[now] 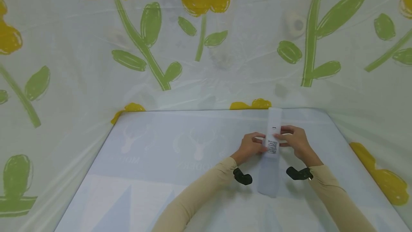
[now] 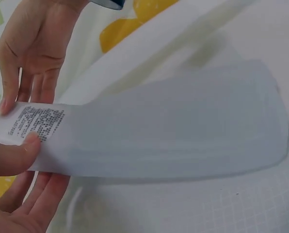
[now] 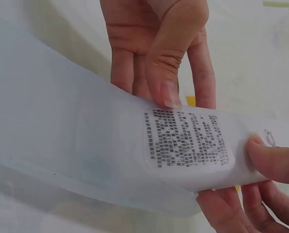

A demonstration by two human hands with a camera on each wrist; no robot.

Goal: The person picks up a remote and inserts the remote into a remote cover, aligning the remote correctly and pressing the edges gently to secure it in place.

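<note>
Dim, diffuse light with soft shadows on the table [image 1: 145, 167], low contrast, slight softness in both wrist views.

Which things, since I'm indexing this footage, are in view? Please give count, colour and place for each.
Slim item: 1, white, between the two hands
Text block: 1, black print, on the slim item
Small mark: 1, dark, on the slim item, beyond the text
Pale flat part: 1, bluish grey, running from the slim item toward the person; cannot tell whether separate
Table: 1, white with pale blue patterns, below the hands
Backdrop: 1, whitish with yellow flowers and green leaves, behind and beside the table
Wrist-worn pieces: 2, black, one per wrist
Sleeves: 2, beige, on the forearms
Left hand: 1, bare, gripping the slim item's left edge
Right hand: 1, bare, gripping its right edge
</note>
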